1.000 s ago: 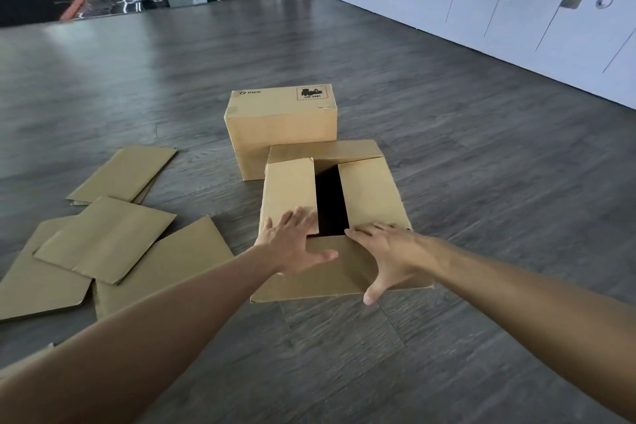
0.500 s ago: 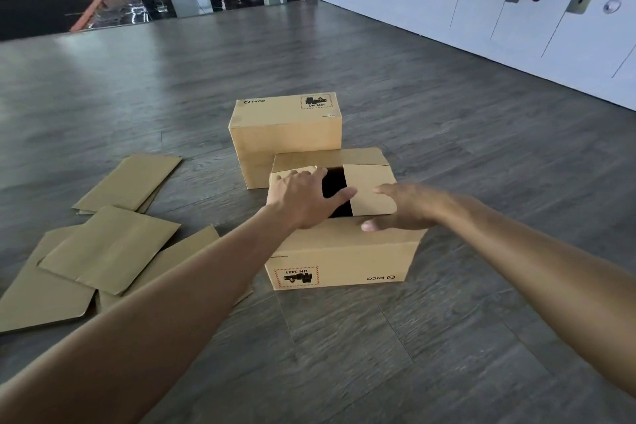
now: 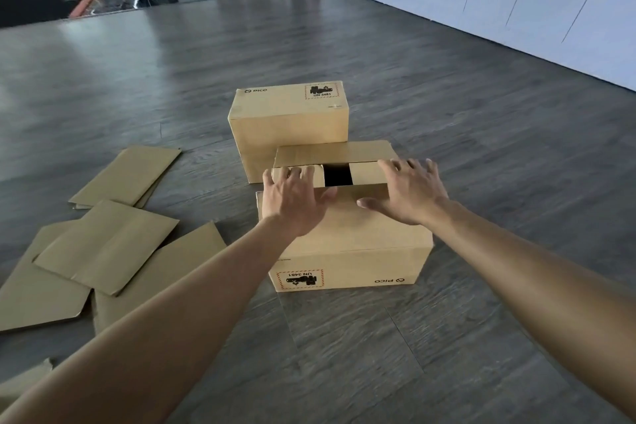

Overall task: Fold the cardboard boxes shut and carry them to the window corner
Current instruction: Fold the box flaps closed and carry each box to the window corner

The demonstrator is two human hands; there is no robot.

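My two forearms run up from the bottom corners toward the near box (image 3: 347, 251), which sits on the floor (image 3: 447, 96) dead ahead at twelve o'clock, its long axis lying left to right across my view. My left hand (image 3: 292, 200) rests on the near flap at about eleven o'clock on the box top, fingers spread and nearly straight, reaching over the left inner flap; nothing is curled round anything. My right hand (image 3: 409, 193) lies at one o'clock on the same top, fingers also splayed flat, thumb pointing inward toward the left hand. Between the two sets of fingertips a dark gap (image 3: 337, 175) shows where the top is not yet shut. The far flap (image 3: 335, 153) lies just past my fingertips, further toward twelve. I judge that closing the gap turns on that: both hands are about equally near, and the opening sits between them.

Beyond, touching or just behind the near box, a second box (image 3: 289, 117) stands closed, long axis likewise across. Flat cardboard sheets (image 3: 103, 244) lie at nine o'clock, well apart. White lockers (image 3: 516, 10) line the wall at two o'clock.
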